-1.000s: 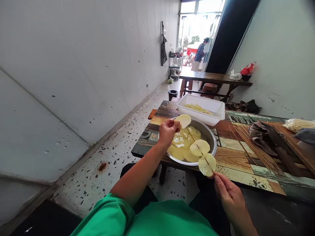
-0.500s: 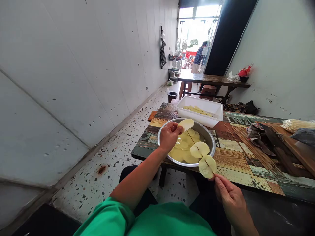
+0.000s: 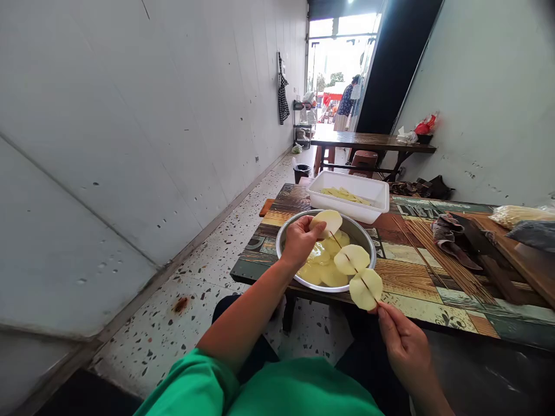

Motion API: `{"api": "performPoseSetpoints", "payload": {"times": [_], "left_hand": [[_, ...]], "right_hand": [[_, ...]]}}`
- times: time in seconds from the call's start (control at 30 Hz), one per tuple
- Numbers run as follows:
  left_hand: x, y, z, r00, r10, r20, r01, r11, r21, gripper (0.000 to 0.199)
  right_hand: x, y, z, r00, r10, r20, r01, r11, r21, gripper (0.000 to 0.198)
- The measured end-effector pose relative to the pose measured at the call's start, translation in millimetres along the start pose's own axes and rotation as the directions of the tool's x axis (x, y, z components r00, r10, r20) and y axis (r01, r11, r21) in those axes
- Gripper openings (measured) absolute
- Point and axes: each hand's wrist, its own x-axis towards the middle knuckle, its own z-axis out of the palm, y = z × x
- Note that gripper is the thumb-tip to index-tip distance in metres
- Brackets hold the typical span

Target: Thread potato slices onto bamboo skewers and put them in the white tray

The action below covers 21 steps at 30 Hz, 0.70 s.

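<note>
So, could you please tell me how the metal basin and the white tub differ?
The metal basin is round and silvery; the white tub is rectangular. The basin stands nearer the camera, the tub beyond it. The basin's slices sit in liquid; the tub's lie heaped, with no liquid discernible. Both, on one table, hold yellowish slices.

Narrow room. White panelled left wall (image 3: 173, 115) is pitted; pale right wall (image 3: 489, 104) is chipped low down. Speckled white terrazzo floor (image 3: 208, 260), rusty-brown stain (image 3: 181, 304) on it. Near: patchwork-print table (image 3: 403, 283). Beyond: long dark-brown wooden table (image 3: 368, 138), reddish-brown stool (image 3: 365, 158) at it. Black-and-white checked cloth (image 3: 283, 103) hangs on left wall. Bright daylight through tall far-end doorway (image 3: 327, 55); broad black slanted panel (image 3: 392, 63) right of it.
</note>
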Motion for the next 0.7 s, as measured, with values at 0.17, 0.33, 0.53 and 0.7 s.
{"api": "performPoseSetpoints", "payload": {"times": [0.17,0.33,0.53,0.7], "left_hand": [[-1.8,-5.5,1.7,0.989,0.139,-0.056,-0.129,0.980,0.153,0.022],[-13.5,0.7,10.4,0.916,0.397,-0.061,-0.359,0.877,0.319,0.009],[-1.4,10.5,6.9,0.973,0.189,-0.136,-0.167,0.973,0.159,0.020],[6.8,21.5,0.5,0.999,-0.041,0.001,0.041,0.995,-0.087,0.037]], "right_hand": [[-2.4,-9.4,-5.1,0.968,0.211,0.134,-0.242,0.922,0.302,0.040],[-3.0,-16.6,-9.0,0.782,0.328,0.530,-0.615,0.545,0.570,0.033],[-7.8,4.5,-8.1,0.967,0.206,0.153,-0.250,0.893,0.374,0.034],[-7.0,16.2,-15.3,0.994,0.081,0.074,-0.088,0.992,0.096,0.034]]}}
